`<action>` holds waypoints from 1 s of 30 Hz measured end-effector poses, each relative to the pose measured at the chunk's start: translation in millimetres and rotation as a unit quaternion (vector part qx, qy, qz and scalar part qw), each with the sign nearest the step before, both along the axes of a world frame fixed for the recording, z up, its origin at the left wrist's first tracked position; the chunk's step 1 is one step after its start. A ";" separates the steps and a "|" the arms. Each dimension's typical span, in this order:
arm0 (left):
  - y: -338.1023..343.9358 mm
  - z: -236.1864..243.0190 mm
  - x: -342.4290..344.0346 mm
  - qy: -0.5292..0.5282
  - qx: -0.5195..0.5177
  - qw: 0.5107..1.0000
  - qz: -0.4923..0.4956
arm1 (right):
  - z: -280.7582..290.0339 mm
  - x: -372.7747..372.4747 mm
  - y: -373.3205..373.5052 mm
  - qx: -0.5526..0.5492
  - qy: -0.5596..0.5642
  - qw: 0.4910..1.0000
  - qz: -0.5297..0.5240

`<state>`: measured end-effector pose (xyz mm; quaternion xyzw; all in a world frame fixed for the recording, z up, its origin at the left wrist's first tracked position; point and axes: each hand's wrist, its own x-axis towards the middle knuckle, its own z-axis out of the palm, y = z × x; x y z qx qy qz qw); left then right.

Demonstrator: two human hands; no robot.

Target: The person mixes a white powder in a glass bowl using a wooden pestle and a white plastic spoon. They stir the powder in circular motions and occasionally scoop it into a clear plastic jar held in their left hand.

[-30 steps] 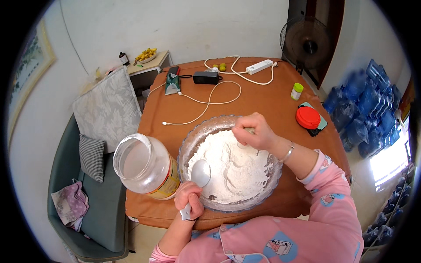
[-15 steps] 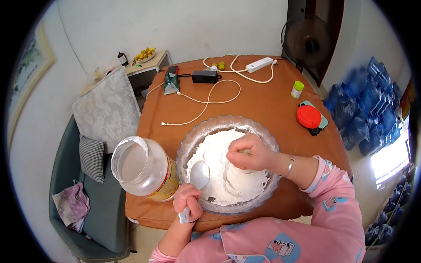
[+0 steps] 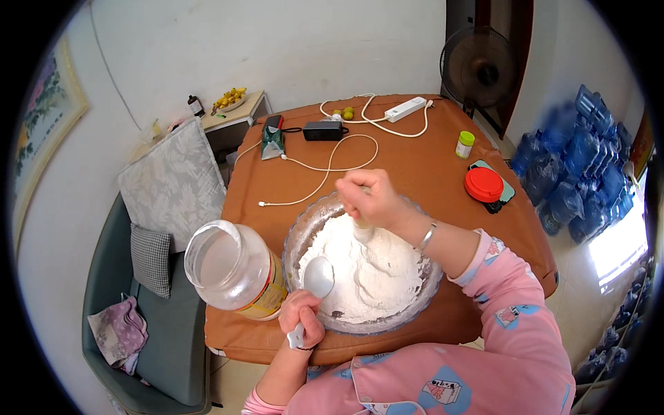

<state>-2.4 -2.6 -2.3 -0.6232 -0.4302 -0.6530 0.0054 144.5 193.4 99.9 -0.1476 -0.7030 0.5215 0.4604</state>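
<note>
Working right grip [image 3: 373,199], mid-frame: clenched round pale cylindrical tool [image 3: 362,234]
Left grip [image 3: 301,318]: grasping round grey spoon [image 3: 319,277]
White powder [image 3: 377,287]: best stroked gently

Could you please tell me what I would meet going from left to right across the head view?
Wall picture, checked cushion, open jar, left hand, right hand, red lid, blue bottles.
</note>
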 end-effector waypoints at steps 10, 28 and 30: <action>-1.8 2.9 0.4 0.019 -0.009 0.999 -0.029 | -12.4 0.9 -17.6 0.035 -0.117 0.989 0.085; -1.7 2.9 -2.0 0.026 -0.006 0.999 -0.045 | -12.5 36.2 -51.4 -0.077 -0.070 0.980 0.168; -1.2 4.2 -1.6 0.029 -0.013 0.999 -0.038 | -12.4 34.1 -44.5 -0.088 -0.077 0.982 0.147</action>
